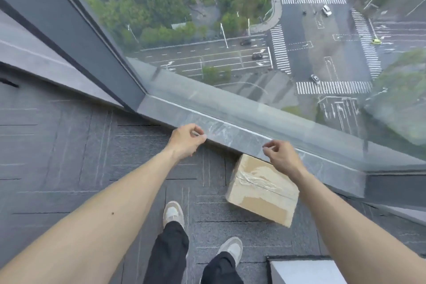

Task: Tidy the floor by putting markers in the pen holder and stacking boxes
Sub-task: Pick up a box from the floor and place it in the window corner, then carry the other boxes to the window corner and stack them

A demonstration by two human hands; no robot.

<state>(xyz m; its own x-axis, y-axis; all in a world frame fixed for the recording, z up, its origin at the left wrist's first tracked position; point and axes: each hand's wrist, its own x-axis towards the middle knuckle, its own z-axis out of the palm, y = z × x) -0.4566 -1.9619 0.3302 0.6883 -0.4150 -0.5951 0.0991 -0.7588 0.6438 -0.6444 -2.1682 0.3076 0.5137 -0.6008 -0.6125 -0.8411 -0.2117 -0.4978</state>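
A taped brown cardboard box (260,189) lies on the grey carpet, pushed against the low stone window sill. My right hand (280,158) hovers just above the box's far corner, fingers loosely curled, holding nothing. My left hand (186,139) hangs to the left of the box near the sill's edge, fingers also loosely curled and empty. No markers or pen holder are in view.
The grey stone sill (232,129) runs under a floor-to-ceiling window (230,30) over a street far below. A dark window frame (76,34) stands at the left. A white block's corner (304,271) sits at the bottom right. My two feet (174,213) stand on the carpet.
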